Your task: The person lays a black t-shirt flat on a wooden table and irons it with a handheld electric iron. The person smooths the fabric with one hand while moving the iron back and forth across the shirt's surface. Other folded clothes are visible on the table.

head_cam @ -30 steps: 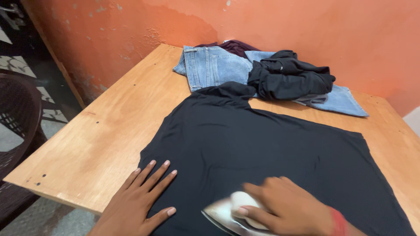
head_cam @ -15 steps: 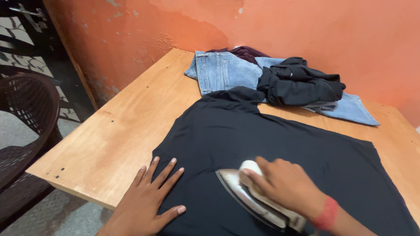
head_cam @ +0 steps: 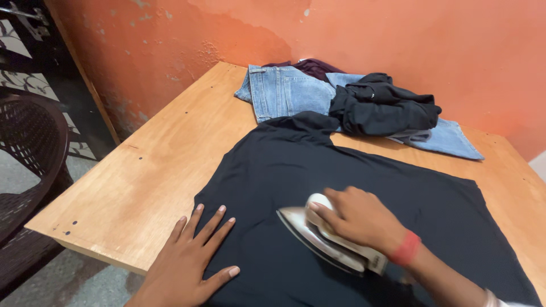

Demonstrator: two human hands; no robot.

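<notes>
A black garment [head_cam: 352, 187] is being ironed on the tabletop [head_cam: 153, 170]. The iron [head_cam: 321, 239] is gripped by the right hand [head_cam: 358, 219], while the left hand [head_cam: 185, 264] is pressed flat, fingers spread. A steady pass over cloth not yet pressed is judged to be called for next.

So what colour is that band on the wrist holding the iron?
Red band, right wrist, clearest in the head view.
</notes>
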